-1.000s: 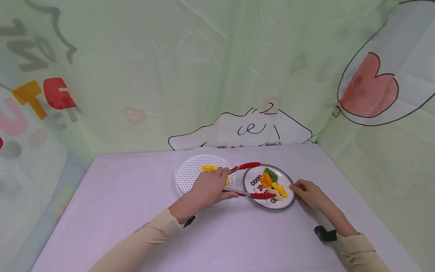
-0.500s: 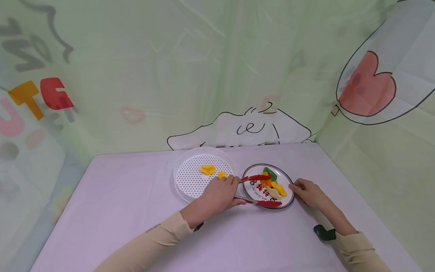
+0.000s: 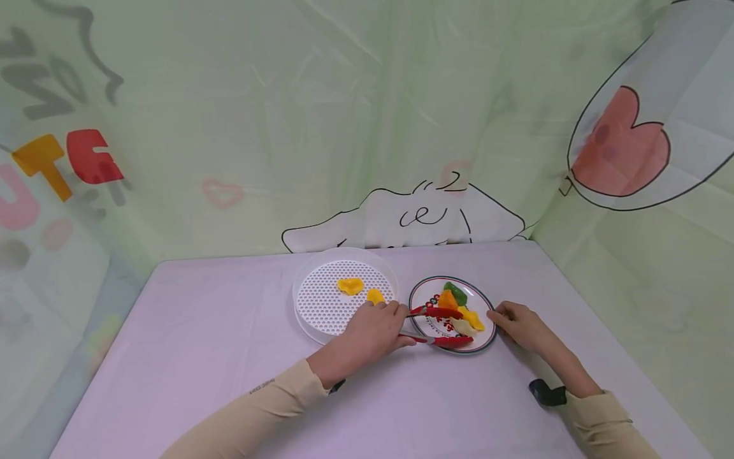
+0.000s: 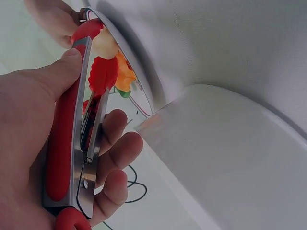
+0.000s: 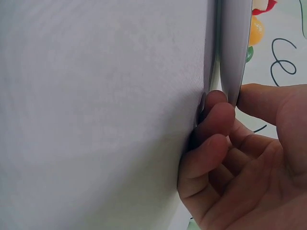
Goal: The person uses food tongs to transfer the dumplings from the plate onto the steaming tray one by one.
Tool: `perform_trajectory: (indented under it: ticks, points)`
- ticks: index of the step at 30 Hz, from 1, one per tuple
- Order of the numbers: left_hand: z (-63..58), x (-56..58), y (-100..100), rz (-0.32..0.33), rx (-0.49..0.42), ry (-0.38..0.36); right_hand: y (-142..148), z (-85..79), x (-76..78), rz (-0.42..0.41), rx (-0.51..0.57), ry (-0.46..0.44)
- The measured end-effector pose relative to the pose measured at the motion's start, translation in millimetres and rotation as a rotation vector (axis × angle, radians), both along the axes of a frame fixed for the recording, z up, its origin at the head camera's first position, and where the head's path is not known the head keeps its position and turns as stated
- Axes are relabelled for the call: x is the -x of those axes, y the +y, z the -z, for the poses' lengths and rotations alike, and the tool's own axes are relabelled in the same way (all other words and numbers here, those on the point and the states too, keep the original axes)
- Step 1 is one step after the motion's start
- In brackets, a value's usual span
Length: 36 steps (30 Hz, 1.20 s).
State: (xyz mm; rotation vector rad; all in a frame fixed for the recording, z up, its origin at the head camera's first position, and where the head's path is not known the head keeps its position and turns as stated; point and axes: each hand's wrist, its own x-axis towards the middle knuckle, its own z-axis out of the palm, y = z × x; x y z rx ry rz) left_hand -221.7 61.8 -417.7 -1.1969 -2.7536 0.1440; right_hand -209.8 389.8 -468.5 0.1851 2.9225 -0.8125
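Note:
My left hand (image 3: 369, 330) grips metal tongs with red ends (image 3: 453, 342), their jaws spread apart over the plate. Between the tong tips lies a pale dumpling-like piece (image 3: 462, 327); whether they touch it I cannot tell. Close by on the white round plate (image 3: 425, 292) are a yellow piece (image 3: 473, 319), an orange piece (image 3: 447, 299) and a green piece (image 3: 455, 293). My right hand (image 3: 520, 326) pinches the plate's right rim, thumb above and fingers below in the right wrist view. The left wrist view shows the tongs (image 4: 64, 129) along my palm.
Left of the plate stands a white round steamer tray (image 3: 314, 303) with a perforated base. Two yellow pieces are in it, one at the middle (image 3: 351, 286) and one by my left hand (image 3: 375, 296). A pale cloth (image 3: 218, 331) covers the table; printed curtains hang behind.
My left hand has moved right with the tongs, away from the steamer tray and further over the plate. The tong tips have drawn closer together around the pale piece. My right hand stays put.

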Motion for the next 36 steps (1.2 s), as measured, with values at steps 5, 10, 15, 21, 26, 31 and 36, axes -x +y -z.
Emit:
perform_trajectory:
  ticks: [5,10,15,21,26,31,36]
  points:
    - [2.9,1.9,2.2,0.000,0.007,-0.010,0.7,0.6,1.0,0.002,0.004,-0.010]
    - [4.5,2.2,3.6,0.016,0.007,-0.016,0.5,-0.3,1.2,0.006,-0.002,-0.017]
    - [7.9,1.9,5.5,0.022,0.015,-0.003,-1.0,-1.3,-0.8,0.010,0.001,-0.017]
    - [10.0,0.5,5.3,0.035,0.023,0.046,-2.2,-3.2,-1.4,0.008,-0.001,-0.015]
    - [11.2,0.7,3.6,0.052,-0.002,0.082,-2.7,-4.0,-1.8,0.012,0.002,-0.011]
    - [12.8,3.8,0.5,0.048,-0.028,0.066,-2.7,-4.8,-3.1,0.009,0.000,-0.009]
    - [11.8,7.3,-6.1,0.021,-0.086,0.015,-2.6,-2.8,-1.8,0.019,-0.001,-0.011]
